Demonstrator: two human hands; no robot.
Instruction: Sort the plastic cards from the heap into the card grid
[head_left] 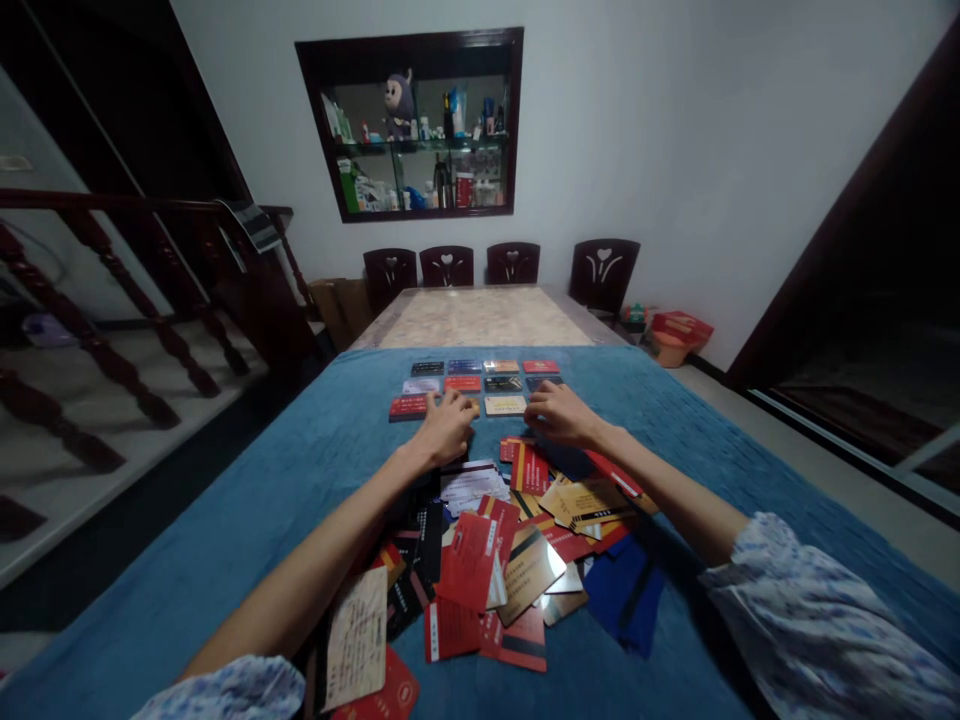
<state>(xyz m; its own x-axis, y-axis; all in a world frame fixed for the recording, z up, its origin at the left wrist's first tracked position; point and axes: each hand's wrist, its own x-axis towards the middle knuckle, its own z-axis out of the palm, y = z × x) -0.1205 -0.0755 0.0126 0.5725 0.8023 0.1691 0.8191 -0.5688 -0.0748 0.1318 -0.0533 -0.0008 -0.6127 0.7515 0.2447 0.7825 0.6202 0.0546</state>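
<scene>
Three rows of bank-style cards lie on the blue cloth (pixel 315 480). My left hand (pixel 444 428) is over the nearest row, its fingers curled around a card with a yellowish edge (pixel 474 410), most of it hidden. To its left lies a red card (pixel 407 407); between my hands is a cream card (pixel 505 405). At the right end of that row is my right hand (pixel 561 413), with fingers bent down and closed; whatever is under them is hidden. Below both hands spreads a loose pile with red cards (pixel 466 562), gold cards (pixel 531 575), white cards (pixel 472 487) and blue cards (pixel 626 598).
Beyond the cloth the bare stone-look tabletop (pixel 487 315) continues, with several dark chairs (pixel 604 272) around its far end. A wooden railing (pixel 150 300) runs along the left. On the right floor stands a red box (pixel 681 328); a cardboard box (pixel 341 310) is at the far left.
</scene>
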